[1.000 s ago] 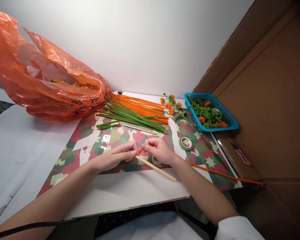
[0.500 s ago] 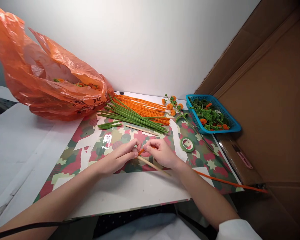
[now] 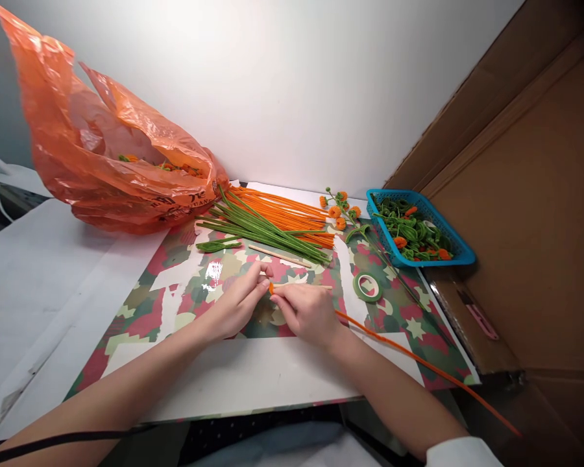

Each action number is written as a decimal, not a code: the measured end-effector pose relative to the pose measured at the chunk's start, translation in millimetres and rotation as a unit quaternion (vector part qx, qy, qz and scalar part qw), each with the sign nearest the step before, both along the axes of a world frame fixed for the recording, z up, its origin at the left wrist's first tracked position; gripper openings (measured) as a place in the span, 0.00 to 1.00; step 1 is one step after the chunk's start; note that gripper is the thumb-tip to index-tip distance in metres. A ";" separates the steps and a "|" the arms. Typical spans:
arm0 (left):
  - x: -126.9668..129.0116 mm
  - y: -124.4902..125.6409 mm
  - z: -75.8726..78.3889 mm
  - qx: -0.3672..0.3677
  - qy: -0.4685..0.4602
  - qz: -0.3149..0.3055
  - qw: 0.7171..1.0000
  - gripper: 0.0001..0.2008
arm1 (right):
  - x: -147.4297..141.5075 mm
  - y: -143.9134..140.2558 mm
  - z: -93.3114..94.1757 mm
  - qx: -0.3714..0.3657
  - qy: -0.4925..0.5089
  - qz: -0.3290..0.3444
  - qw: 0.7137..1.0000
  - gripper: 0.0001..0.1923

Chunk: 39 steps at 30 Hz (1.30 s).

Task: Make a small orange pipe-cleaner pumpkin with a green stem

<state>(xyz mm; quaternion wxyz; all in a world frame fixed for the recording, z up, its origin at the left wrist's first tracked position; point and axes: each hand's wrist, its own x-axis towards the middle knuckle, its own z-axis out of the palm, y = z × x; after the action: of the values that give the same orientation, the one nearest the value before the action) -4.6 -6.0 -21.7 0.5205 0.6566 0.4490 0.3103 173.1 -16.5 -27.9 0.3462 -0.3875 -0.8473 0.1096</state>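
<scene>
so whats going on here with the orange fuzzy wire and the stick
A person is working at a patterned mat. Both hands meet at its middle: the left hand and right hand pinch one end of a long orange pipe cleaner against a thin wooden stick. The pipe cleaner trails off past the right wrist. Behind lie bundles of green and orange pipe cleaners, a roll of green tape, a blue basket and an orange plastic bag.

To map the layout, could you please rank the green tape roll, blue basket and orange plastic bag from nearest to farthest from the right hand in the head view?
From the right hand:
1. Green tape roll, just right.
2. Blue basket, far right.
3. Orange plastic bag, back left.
</scene>
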 end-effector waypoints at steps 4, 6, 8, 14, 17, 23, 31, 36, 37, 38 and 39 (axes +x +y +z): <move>0.5 2.2 -2.6 -0.040 -0.083 0.017 0.996 0.09 | -2.6 -0.9 -4.1 -0.021 0.009 0.021 1.000 0.16; 2.0 2.5 -3.5 -0.075 -0.126 0.035 0.989 0.08 | -3.1 -1.4 -6.0 -0.050 0.017 0.020 0.998 0.17; 3.6 2.1 -3.8 -0.114 -0.170 0.044 0.978 0.08 | -3.4 -2.0 -7.2 -0.080 0.040 0.020 0.996 0.16; 4.0 0.5 -1.4 -0.181 -0.250 0.048 0.950 0.11 | -3.8 -2.0 -5.6 -0.183 0.129 0.030 0.974 0.14; 2.5 0.0 0.7 -0.197 -0.271 0.038 0.942 0.13 | -2.5 -1.0 -4.4 -0.251 0.154 0.021 0.955 0.13; -0.5 -0.7 2.5 -0.201 -0.288 0.013 0.936 0.12 | 3.4 6.5 -0.9 -0.392 0.221 0.069 0.891 0.14; -3.5 -0.9 3.3 -0.207 -0.265 -0.052 0.940 0.11 | 4.4 14.0 -2.1 -0.488 0.236 0.057 0.839 0.22; -5.8 -0.1 0.4 -0.209 -0.233 -0.104 0.944 0.08 | 7.3 13.7 -1.6 -0.473 0.228 0.054 0.849 0.18; -6.5 0.0 0.2 -0.203 -0.219 -0.113 0.948 0.08 | 8.1 13.9 -1.1 -0.469 0.228 0.053 0.852 0.17; -7.4 0.0 0.3 -0.193 -0.201 -0.118 0.953 0.07 | 8.9 14.1 -0.3 -0.466 0.226 0.049 0.854 0.15; -8.4 -0.1 1.0 -0.179 -0.177 -0.120 0.960 0.07 | 9.6 14.2 1.0 -0.462 0.222 0.045 0.857 0.14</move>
<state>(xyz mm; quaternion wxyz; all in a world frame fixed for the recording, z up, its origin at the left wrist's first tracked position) -13.0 -6.1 -20.7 0.7344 0.5360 0.3157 0.2714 182.7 -2.4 -26.9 0.3007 -0.4300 -0.6163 0.5873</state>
